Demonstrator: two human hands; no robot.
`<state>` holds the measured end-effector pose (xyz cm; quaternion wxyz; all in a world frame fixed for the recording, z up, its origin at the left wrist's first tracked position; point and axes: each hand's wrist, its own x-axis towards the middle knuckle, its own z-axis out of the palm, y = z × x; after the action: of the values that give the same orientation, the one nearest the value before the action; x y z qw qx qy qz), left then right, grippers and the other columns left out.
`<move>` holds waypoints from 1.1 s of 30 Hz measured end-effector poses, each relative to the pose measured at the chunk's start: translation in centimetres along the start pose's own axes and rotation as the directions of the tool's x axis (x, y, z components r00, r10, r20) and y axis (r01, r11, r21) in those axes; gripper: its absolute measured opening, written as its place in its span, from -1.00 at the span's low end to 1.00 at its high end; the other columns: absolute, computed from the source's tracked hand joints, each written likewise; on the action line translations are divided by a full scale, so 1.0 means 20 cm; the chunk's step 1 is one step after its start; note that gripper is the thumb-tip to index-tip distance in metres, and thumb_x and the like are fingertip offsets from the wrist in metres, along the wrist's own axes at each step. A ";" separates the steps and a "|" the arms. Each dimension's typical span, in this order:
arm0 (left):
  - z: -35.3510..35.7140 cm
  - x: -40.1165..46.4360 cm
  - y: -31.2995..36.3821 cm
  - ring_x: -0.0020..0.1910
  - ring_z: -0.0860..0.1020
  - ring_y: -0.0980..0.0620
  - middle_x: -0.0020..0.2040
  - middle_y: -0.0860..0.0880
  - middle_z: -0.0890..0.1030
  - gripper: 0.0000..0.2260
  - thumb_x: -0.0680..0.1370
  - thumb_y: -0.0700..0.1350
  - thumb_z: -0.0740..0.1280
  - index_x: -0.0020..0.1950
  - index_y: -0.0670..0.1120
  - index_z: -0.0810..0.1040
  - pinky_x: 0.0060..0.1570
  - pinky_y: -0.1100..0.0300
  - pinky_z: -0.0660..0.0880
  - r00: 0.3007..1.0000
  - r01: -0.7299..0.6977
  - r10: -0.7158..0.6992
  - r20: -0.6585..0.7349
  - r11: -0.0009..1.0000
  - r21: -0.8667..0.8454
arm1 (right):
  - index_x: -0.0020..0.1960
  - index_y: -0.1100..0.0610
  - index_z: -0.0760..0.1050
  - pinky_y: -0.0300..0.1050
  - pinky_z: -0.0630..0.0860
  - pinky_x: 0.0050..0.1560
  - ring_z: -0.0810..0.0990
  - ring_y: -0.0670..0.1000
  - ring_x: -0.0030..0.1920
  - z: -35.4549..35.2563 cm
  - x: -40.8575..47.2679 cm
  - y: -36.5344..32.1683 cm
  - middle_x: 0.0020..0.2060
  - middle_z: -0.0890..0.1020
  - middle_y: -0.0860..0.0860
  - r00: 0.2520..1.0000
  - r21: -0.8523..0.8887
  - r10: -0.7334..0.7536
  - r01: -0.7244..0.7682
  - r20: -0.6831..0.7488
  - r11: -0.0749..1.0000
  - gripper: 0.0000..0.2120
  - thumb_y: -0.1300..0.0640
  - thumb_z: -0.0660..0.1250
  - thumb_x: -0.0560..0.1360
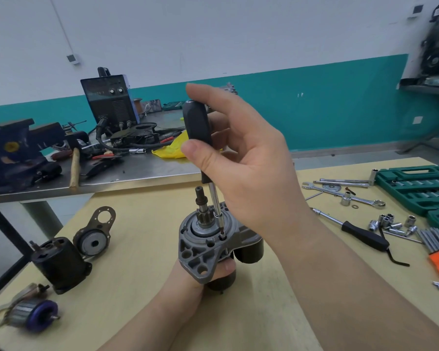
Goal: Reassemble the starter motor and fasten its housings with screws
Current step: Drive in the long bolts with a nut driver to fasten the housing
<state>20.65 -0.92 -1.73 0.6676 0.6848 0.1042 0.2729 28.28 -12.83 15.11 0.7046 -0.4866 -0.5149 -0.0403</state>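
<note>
A grey cast starter motor housing (200,252) stands upright on the wooden table, its pinion shaft (201,206) pointing up. My left hand (213,272) grips the housing from below, fingers curled round its lower body. My right hand (241,158) holds the black handle of a screwdriver (197,133) above it. The screwdriver's chrome shank runs down and its tip sits in a screw hole (222,235) on the housing's top face, beside the pinion.
A black motor case (61,262), an end plate (96,236) and an armature (33,314) lie at the left. Sockets (390,222), wrenches, a ratchet handle (360,231), hex keys and a green socket case (416,188) fill the right. A cluttered steel bench (137,171) stands behind.
</note>
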 end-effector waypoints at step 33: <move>-0.01 0.01 -0.01 0.34 0.59 -0.22 0.30 -0.17 0.68 -0.33 0.10 -0.03 0.61 0.21 -0.11 0.66 0.41 -0.30 0.45 1.000 0.012 -0.012 0.028 1.000 -0.013 | 0.35 -0.14 0.55 0.12 0.72 0.02 0.70 0.08 -0.06 0.00 0.00 0.01 0.04 0.70 -0.08 0.998 0.035 0.032 -0.030 -0.048 0.999 -0.65 0.21 0.38 0.65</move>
<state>20.71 -0.71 -1.88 0.6750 0.6837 0.0969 0.2599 28.46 -12.77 14.94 0.7258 -0.4811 -0.4905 -0.0325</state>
